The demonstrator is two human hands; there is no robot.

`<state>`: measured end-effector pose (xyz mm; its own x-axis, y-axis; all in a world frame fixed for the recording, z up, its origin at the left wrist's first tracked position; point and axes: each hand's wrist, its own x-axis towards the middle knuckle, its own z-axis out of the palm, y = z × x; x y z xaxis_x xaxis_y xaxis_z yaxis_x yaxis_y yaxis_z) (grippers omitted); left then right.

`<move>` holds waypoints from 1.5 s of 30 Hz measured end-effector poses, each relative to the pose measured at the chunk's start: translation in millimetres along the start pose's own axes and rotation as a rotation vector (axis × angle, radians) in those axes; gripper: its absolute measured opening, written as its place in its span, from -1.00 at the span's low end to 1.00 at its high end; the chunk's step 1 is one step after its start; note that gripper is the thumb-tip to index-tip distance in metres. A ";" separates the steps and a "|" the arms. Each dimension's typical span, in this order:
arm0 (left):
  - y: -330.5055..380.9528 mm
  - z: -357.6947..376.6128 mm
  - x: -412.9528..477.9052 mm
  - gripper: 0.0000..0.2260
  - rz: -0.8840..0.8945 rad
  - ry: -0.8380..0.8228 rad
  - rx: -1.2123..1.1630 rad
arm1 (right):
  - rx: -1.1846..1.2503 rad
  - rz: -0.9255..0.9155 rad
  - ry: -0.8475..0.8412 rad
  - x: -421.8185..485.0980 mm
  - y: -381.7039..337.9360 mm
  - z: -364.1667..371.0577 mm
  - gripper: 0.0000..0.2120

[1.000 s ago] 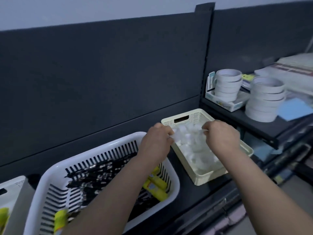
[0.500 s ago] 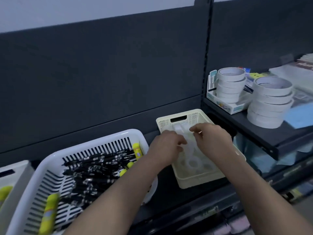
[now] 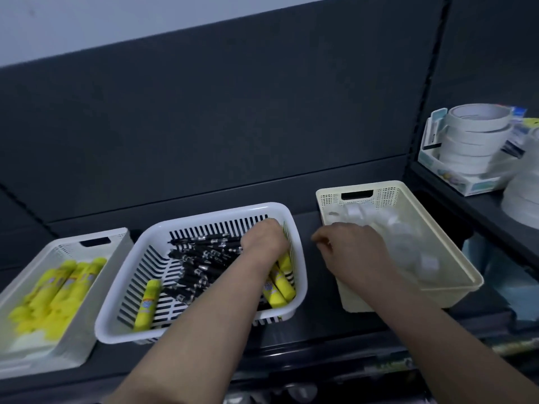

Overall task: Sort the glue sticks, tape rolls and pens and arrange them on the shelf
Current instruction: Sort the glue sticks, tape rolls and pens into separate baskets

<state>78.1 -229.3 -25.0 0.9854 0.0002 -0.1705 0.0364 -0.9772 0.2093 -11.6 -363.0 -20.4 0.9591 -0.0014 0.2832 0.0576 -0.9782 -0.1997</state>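
Three baskets stand in a row on the dark shelf (image 3: 315, 319). The white slotted basket (image 3: 204, 220) in the middle holds many black pens (image 3: 201, 258) and a few yellow glue sticks (image 3: 147, 301). My left hand (image 3: 264, 240) reaches down into its far right corner among the pens, its fingers hidden. The pale basket on the left (image 3: 116, 252) holds yellow glue sticks (image 3: 58, 287). The cream basket on the right (image 3: 408, 193) holds clear tape rolls (image 3: 402, 237). My right hand (image 3: 350, 249) hovers over that basket's left rim, fingers loosely apart, nothing seen in it.
A higher shelf at the right carries a stack of white tape rolls (image 3: 472, 141) in a small box (image 3: 455, 182), and a second white stack (image 3: 522, 199) at the frame edge. A dark back panel rises behind the baskets.
Both hands have left the clear tape rolls in the cream basket. My left hand has moved left into the white slotted basket, and the view has swung left, showing the glue stick basket.
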 end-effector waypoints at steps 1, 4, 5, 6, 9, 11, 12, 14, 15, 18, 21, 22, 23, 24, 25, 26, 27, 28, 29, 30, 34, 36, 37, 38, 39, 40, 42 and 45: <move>0.9 1.5 1.5 -0.78 -0.017 -0.014 -0.022 | -0.004 0.000 0.000 -0.7 0.7 -2.0 -0.75; -5.6 -2.9 2.6 -0.73 -0.073 -0.009 -0.161 | 0.008 0.004 0.008 -1.0 -2.4 -7.0 -0.75; -10.0 -7.2 2.8 -0.69 -0.088 0.016 -0.219 | 0.014 0.006 0.012 0.7 -6.2 -7.5 -0.75; -15.4 -12.6 2.7 -0.64 -0.098 0.050 -0.275 | 0.024 0.003 0.014 3.0 -11.7 -7.6 -0.75; -37.9 -28.9 1.0 -0.59 -0.107 0.143 -0.372 | 0.089 -0.032 -0.027 12.4 -37.0 -3.7 -0.75; -57.7 -35.7 -1.6 -0.60 -0.116 0.179 -0.386 | 0.145 -0.065 -0.068 15.8 -58.7 0.3 -0.79; -68.0 -37.9 -3.3 -0.60 -0.124 0.190 -0.386 | 0.163 -0.081 -0.093 16.7 -68.9 3.1 -0.82; -86.0 -39.7 -7.7 -0.60 -0.137 0.198 -0.396 | 0.134 -0.103 -0.196 16.1 -86.6 9.6 -0.85; -93.1 -39.6 -10.2 -0.61 -0.138 0.199 -0.406 | 0.080 -0.111 -0.263 14.8 -93.8 13.4 -0.78; -105.6 -39.8 -17.6 -0.66 -0.115 0.231 -0.435 | -0.008 -0.111 -0.333 11.5 -102.2 23.4 -0.78; -111.7 -43.9 -23.9 -0.70 -0.084 0.274 -0.467 | 0.094 -0.038 -0.317 14.1 -98.3 22.6 -0.68; -113.7 -45.7 -25.4 -0.71 -0.070 0.289 -0.485 | 0.135 -0.012 -0.298 16.5 -97.7 18.8 -0.64; -116.2 -48.0 -27.0 -0.72 -0.052 0.304 -0.508 | 0.175 0.005 -0.263 19.8 -98.7 15.2 -0.61; -119.4 -50.6 -28.5 -0.74 -0.036 0.315 -0.533 | 0.215 0.012 -0.218 23.3 -102.6 11.6 -0.59; -123.8 -53.8 -30.1 -0.75 -0.021 0.325 -0.555 | 0.262 0.010 -0.170 26.7 -109.4 9.0 -0.59; -129.8 -57.1 -31.1 -0.76 -0.012 0.331 -0.573 | 0.312 0.004 -0.126 29.3 -119.1 7.0 -0.60; -137.8 -61.6 -32.7 -0.76 -0.004 0.338 -0.583 | 0.355 0.000 -0.089 32.0 -131.0 7.0 -0.62; -149.1 -66.0 -32.9 -0.77 0.003 0.344 -0.581 | 0.378 -0.003 -0.058 34.1 -145.0 7.2 -0.65; -162.8 -70.8 -33.2 -0.76 0.010 0.354 -0.570 | 0.380 -0.007 -0.034 36.1 -160.1 8.0 -0.67; -179.4 -75.6 -33.6 -0.75 0.008 0.364 -0.555 | 0.371 -0.019 -0.018 38.0 -176.5 8.3 -0.70; -270.0 -89.3 -30.7 -0.73 -0.054 0.431 -0.514 | 0.414 -0.094 0.012 45.3 -251.6 14.6 -0.89; -320.1 -95.1 -28.6 -0.75 -0.100 0.439 -0.477 | 0.482 -0.110 0.000 50.5 -293.2 24.7 -0.92; -344.2 -98.5 -28.1 -0.75 -0.121 0.437 -0.447 | 0.507 -0.107 -0.026 53.6 -313.7 31.6 -0.92; -366.2 -101.0 -26.5 -0.76 -0.140 0.429 -0.395 | 0.522 -0.097 -0.059 55.7 -333.0 38.7 -0.89; -384.7 -103.5 -25.3 -0.76 -0.151 0.413 -0.321 | 0.525 -0.083 -0.095 57.9 -350.0 47.3 -0.81; -399.7 -105.1 -23.4 -0.75 -0.150 0.392 -0.241 | 0.519 -0.061 -0.127 58.7 -364.7 53.9 -0.64; -418.7 -103.9 -18.5 -0.75 -0.114 0.339 -0.139 | 0.497 -0.011 -0.163 57.8 -385.5 68.2 -0.39; -432.2 -97.0 -13.2 -0.83 -0.021 0.255 -0.154 | 0.421 0.034 -0.164 52.2 -403.3 83.0 -0.41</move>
<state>65.5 213.7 -19.8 0.9934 0.0927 0.0672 0.0630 -0.9328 0.3548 38.3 48.6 -2.9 0.9917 0.0342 0.1240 0.1004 -0.8083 -0.5802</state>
